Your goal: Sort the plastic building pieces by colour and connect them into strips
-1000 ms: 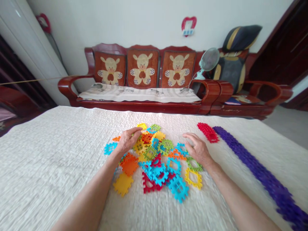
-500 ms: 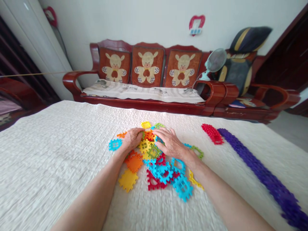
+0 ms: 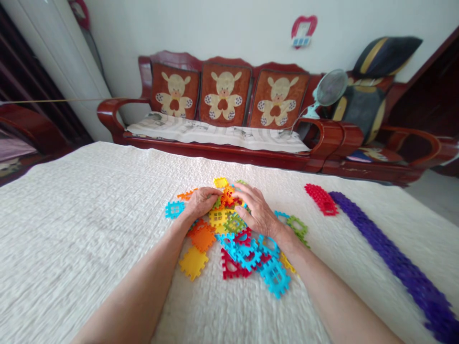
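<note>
Interlocking plastic building tiles in several colours lie in a loose heap on a white quilted cover point(image 3: 118, 248). At the heap's far left side, my left hand point(image 3: 204, 203) has its fingers pinched on a green tile point(image 3: 217, 203), mostly hidden by them. My right hand point(image 3: 256, 210) arches over the right side, fingers apart, fingertips close to an orange window tile point(image 3: 228, 194); whether they touch it I cannot tell. Nearer to me are a yellow window tile point(image 3: 217, 218), a plain orange tile point(image 3: 202, 236), a plain yellow tile point(image 3: 194, 263) and a blue window tile point(image 3: 275, 277).
To the right lie a red strip of joined pieces point(image 3: 321, 199) and a long purple strip point(image 3: 390, 260). Beyond the cover's far edge stands a wooden sofa point(image 3: 222, 155) with bear cushions point(image 3: 225, 93). A small fan point(image 3: 332, 88) is at the sofa's right end.
The orange window tile now shows more clearly between my hands. My right hand's fingers have lifted and spread slightly. The whole view has shifted a little.
</note>
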A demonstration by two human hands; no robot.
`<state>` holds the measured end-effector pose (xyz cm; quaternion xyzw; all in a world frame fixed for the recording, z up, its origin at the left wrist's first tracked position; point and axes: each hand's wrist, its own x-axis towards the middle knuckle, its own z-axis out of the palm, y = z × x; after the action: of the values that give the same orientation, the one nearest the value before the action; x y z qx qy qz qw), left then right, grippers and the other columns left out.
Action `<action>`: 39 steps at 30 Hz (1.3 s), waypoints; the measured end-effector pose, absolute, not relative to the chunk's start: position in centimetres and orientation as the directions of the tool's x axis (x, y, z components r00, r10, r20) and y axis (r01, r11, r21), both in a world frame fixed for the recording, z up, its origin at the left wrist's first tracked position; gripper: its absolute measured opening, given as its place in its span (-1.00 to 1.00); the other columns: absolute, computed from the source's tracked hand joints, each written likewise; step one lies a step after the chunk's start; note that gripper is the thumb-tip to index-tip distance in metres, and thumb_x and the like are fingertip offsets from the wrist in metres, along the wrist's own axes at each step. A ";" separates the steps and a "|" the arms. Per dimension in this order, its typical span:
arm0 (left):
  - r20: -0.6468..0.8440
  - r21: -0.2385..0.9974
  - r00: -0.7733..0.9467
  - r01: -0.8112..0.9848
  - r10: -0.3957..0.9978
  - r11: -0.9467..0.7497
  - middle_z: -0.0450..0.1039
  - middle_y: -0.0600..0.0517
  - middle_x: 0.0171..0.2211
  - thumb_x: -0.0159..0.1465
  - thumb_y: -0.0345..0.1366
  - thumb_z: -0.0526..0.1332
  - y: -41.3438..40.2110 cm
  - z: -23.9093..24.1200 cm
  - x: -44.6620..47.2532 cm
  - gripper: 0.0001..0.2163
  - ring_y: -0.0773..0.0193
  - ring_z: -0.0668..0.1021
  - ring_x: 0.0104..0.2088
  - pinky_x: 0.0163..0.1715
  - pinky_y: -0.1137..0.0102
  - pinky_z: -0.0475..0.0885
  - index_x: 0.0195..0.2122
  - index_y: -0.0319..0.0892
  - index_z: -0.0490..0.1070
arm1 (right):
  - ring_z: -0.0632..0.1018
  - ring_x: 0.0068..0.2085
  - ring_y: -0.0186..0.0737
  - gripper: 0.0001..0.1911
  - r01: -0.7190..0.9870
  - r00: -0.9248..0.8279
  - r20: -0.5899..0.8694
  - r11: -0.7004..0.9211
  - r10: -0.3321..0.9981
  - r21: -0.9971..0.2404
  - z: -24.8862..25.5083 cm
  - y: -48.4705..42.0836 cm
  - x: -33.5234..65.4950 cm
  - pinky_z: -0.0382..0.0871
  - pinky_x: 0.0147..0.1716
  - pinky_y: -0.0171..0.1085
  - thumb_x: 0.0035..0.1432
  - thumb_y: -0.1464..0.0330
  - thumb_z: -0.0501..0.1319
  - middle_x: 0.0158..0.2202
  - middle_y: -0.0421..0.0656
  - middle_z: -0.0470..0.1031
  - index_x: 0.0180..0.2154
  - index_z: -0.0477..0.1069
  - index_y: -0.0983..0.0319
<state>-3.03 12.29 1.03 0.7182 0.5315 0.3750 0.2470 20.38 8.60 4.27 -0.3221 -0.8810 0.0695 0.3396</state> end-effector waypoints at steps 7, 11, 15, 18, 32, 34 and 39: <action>0.276 0.815 0.252 0.449 0.928 -0.365 0.65 0.05 -0.22 0.08 -0.40 0.07 12.2 1.0 -3.1 -0.67 0.24 0.62 -0.16 0.00 0.35 0.48 -0.31 -0.13 0.65 | 0.39 0.24 0.00 -0.63 0.565 -0.586 0.441 0.733 0.680 -0.379 3.8 9.1 20.6 0.12 0.21 0.09 0.39 0.21 0.02 0.19 -0.02 0.47 0.10 0.43 0.15; 0.244 0.827 0.207 0.467 0.947 -0.315 0.65 0.07 -0.25 0.08 -0.38 0.05 12.2 1.0 -3.1 -0.65 0.25 0.61 -0.22 -0.06 0.37 0.49 -0.30 -0.12 0.65 | 0.45 0.15 -0.01 -0.70 0.571 -0.594 0.452 0.744 0.666 -0.346 4.1 8.9 20.8 0.10 0.18 0.07 0.38 0.20 0.06 -0.01 -0.06 0.59 -0.06 0.50 0.15; 0.224 0.821 0.179 0.494 0.958 -0.285 0.65 0.08 -0.28 0.08 -0.37 0.05 12.2 1.0 -3.0 -0.65 0.26 0.61 -0.26 -0.11 0.40 0.50 -0.30 -0.13 0.65 | 0.53 -0.02 -0.09 -0.73 0.593 -0.584 0.433 0.725 0.686 -0.350 5.1 8.5 21.6 0.12 0.14 0.01 0.38 0.24 0.07 -0.16 -0.10 0.61 -0.22 0.51 0.16; 0.235 0.816 0.182 0.497 0.955 -0.296 0.65 0.08 -0.28 0.07 -0.36 0.06 12.2 0.9 -3.1 -0.66 0.25 0.61 -0.24 -0.08 0.38 0.49 -0.32 -0.11 0.65 | 0.56 -0.13 -0.14 -0.66 0.611 -0.581 0.409 0.710 0.703 -0.352 5.8 8.5 22.3 0.19 0.06 -0.06 0.39 0.26 0.03 -0.29 -0.14 0.60 -0.36 0.48 0.17; 0.242 0.798 0.078 0.551 0.967 -0.244 0.65 0.07 -0.35 0.09 -0.37 0.06 12.3 0.9 -3.0 -0.64 0.24 0.62 -0.27 -0.07 0.35 0.51 -0.28 -0.11 0.66 | 0.53 0.05 0.05 -0.58 0.714 -0.570 0.246 0.621 0.784 -0.324 5.9 11.8 19.3 0.33 0.07 0.05 0.06 0.33 0.29 -0.01 -0.04 0.58 0.01 0.49 0.13; 0.261 0.802 -0.020 0.561 0.965 -0.206 0.66 0.06 -0.30 0.11 -0.37 0.05 12.6 0.6 -3.1 -0.64 0.23 0.63 -0.24 -0.03 0.32 0.50 -0.26 -0.11 0.66 | 0.54 0.02 0.06 -0.55 0.739 -0.569 0.177 0.593 0.803 -0.320 5.8 12.3 18.8 0.33 0.06 0.08 0.04 0.34 0.30 -0.04 -0.04 0.59 0.02 0.49 0.12; 0.273 0.819 -0.150 0.554 0.950 -0.148 0.67 0.03 -0.22 0.13 -0.37 0.07 12.8 0.5 -3.2 -0.66 0.20 0.63 -0.21 0.01 0.28 0.49 -0.24 -0.12 0.65 | 0.56 -0.03 -0.03 -0.56 0.647 -0.547 0.263 0.601 0.795 -0.470 5.5 12.2 18.6 0.38 0.05 -0.01 0.02 0.37 0.30 -0.06 -0.08 0.60 -0.01 0.50 0.12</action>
<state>-3.24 12.81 0.54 0.6129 0.6136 0.4454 0.2225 18.62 12.25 5.52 -0.4166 -0.8647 0.1610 0.2298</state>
